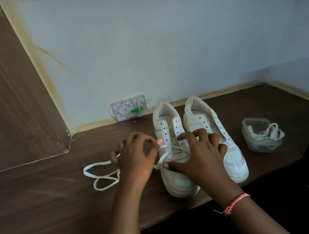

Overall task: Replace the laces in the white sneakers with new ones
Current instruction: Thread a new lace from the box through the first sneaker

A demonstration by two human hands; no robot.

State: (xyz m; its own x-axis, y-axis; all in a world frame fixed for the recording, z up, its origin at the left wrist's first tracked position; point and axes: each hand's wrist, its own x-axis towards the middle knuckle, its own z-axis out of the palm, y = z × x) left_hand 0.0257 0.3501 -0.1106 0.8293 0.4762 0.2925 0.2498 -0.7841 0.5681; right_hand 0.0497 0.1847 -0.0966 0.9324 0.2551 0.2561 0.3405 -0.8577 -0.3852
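Observation:
Two white sneakers stand side by side on the dark wooden shelf [42,205], toes toward me. The left sneaker [177,182] has a white lace [101,171] threaded through its lowest eyelets, and the lace trails in loops to the left on the shelf. My left hand [136,160] pinches the lace near the sneaker's left eyelet row. My right hand [198,154] rests on the left sneaker's tongue and toe, fingers bent, thumb touching the lace. The right sneaker [231,157] has bare eyelets.
A clear plastic container [252,127] holding more white laces sits right of the sneakers. A small white wall box [128,110] with a green part sits at the wall behind. A wooden panel [5,100] rises on the left. The shelf's front edge runs just below the sneaker toes.

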